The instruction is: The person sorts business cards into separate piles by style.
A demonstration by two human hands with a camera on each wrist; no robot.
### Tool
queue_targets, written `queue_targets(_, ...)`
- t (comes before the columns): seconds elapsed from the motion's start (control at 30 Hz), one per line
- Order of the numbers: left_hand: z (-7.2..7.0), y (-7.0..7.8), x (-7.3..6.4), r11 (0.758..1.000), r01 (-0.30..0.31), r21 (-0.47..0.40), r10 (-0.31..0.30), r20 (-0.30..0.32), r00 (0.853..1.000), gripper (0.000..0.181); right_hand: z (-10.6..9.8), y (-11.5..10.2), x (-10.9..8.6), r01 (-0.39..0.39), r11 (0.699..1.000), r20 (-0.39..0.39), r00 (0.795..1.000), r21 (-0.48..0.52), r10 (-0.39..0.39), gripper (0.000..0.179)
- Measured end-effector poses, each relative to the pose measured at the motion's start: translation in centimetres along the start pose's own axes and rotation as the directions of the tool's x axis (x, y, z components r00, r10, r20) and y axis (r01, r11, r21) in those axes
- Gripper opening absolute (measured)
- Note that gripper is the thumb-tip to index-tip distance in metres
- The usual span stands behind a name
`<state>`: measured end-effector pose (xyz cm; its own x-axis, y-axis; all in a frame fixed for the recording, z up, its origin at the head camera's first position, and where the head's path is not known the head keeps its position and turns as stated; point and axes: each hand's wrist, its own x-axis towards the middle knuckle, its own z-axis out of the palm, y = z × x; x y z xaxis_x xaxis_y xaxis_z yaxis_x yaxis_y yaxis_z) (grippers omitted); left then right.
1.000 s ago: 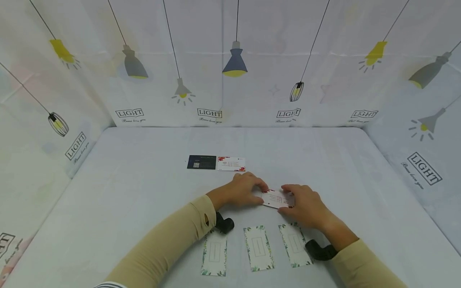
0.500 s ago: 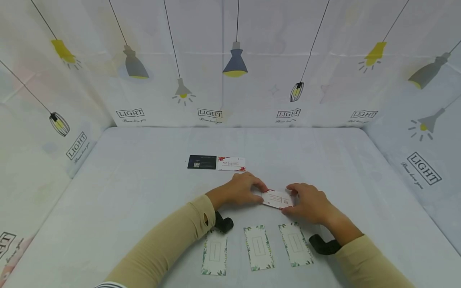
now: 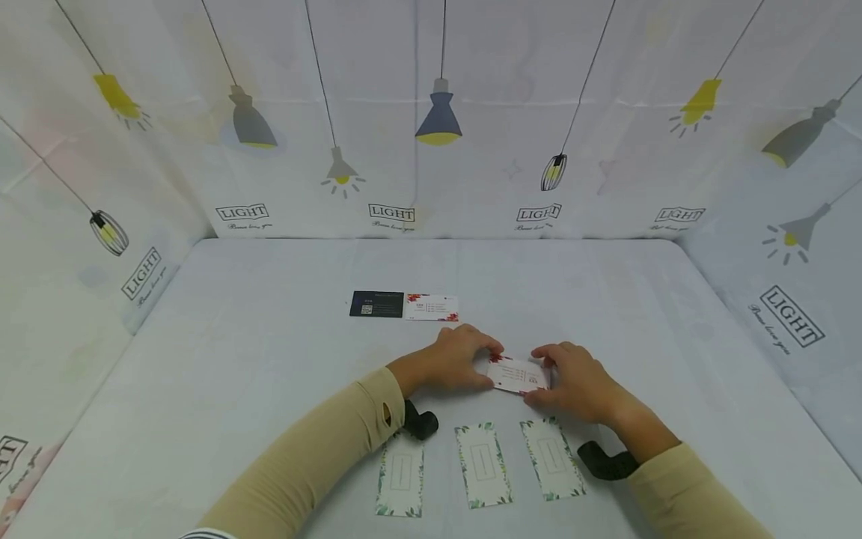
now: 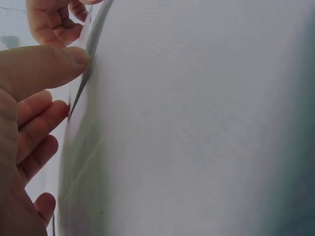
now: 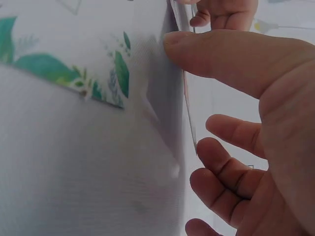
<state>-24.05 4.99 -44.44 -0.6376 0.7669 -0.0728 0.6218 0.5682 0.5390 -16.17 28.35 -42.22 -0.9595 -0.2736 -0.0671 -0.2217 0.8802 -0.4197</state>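
A white business card (image 3: 517, 374) with red flowers and small print lies between the two hands in the head view, turned at a slight slant. My left hand (image 3: 459, 359) pinches its left end between thumb and fingers. Across from it, my right hand (image 3: 572, 380) grips the right end the same way, thumb on the near edge. The wrist views show the card edge-on, as a thin sliver: the left thumb (image 4: 64, 69) and the right thumb (image 5: 221, 56) both press at its near edge, with fingertips at the card's corners.
Beyond the hands, a dark card (image 3: 376, 304) with a QR code lies beside another red-flowered card (image 3: 432, 307). Nearer the body are three leaf-bordered cards: left (image 3: 400, 479), middle (image 3: 483, 466) and right (image 3: 552, 459). The left forearm overlaps the left one. A white cloth (image 3: 236, 337) covers the table.
The right hand has shifted slightly right and its fingers uncover more of the card's end. The card's position has changed only a little; the left hand stays nearly in place.
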Motion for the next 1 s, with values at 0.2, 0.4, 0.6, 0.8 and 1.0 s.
queue_targets(0.2,-0.2,0.0,-0.2,0.999,0.008,0.033,-0.008,-0.001,1.000,0.058,0.0,-0.3,0.0,0.022,0.999,-0.042,0.999,0.032,-0.021,0.063)
queue_targets(0.4,-0.2,-0.9,-0.6,0.999,0.029,0.022,-0.028,-0.024,0.999,0.062,0.1,-0.8,0.2,0.022,0.998,-0.060,0.998,0.067,-0.018,0.064)
queue_targets(0.6,-1.0,-1.2,-1.2,0.999,0.047,-0.025,-0.048,-0.042,0.998,0.060,0.2,-1.2,0.6,0.037,0.995,-0.087,0.996,0.096,-0.028,0.066)
queue_targets(0.8,-2.2,-1.3,-1.7,0.997,0.074,-0.023,-0.075,-0.081,0.994,0.059,0.4,-1.4,1.1,0.055,0.993,-0.122,0.992,0.108,-0.042,0.067)
queue_targets(1.0,-3.1,-1.9,-2.5,0.997,0.077,-0.033,-0.080,-0.117,0.990,0.060,0.4,-1.9,1.8,0.079,0.991,-0.157,0.986,0.112,-0.061,0.065)
